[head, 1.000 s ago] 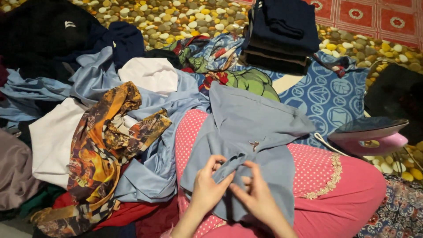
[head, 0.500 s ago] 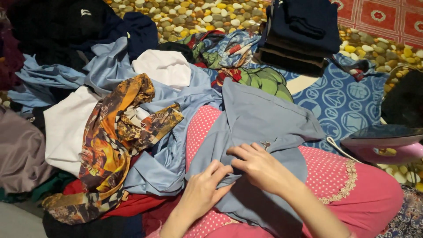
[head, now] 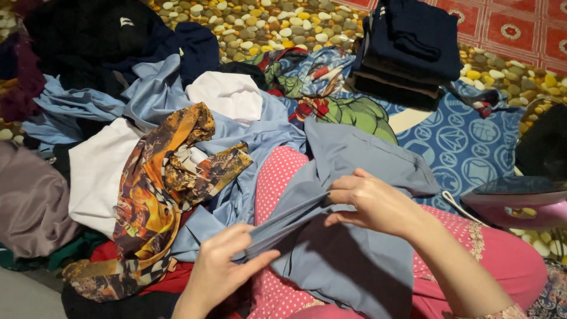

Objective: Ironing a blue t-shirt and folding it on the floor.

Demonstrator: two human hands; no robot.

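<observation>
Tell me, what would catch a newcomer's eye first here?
Both hands, the left hand and the right hand, pinch a stretched edge of a grey-blue garment on the lap. Left of it lies a bright orange patterned cloth; a stack of dark folded clothes sits at upper right.

My left hand (head: 221, 269) and my right hand (head: 372, 204) are both bare, with no rings, bangles or watch on the fingers or wrists that I can see. My forearms are uncovered too, up to the near edge of the view. At the near right, by my right arm, a bit of patterned sleeve edge (head: 502, 312) shows. I wear pink trousers (head: 502, 260) scattered with small white dots, and a band of pale embroidered lace trim (head: 475, 233) crosses the fabric on the right leg, over the thigh.
</observation>
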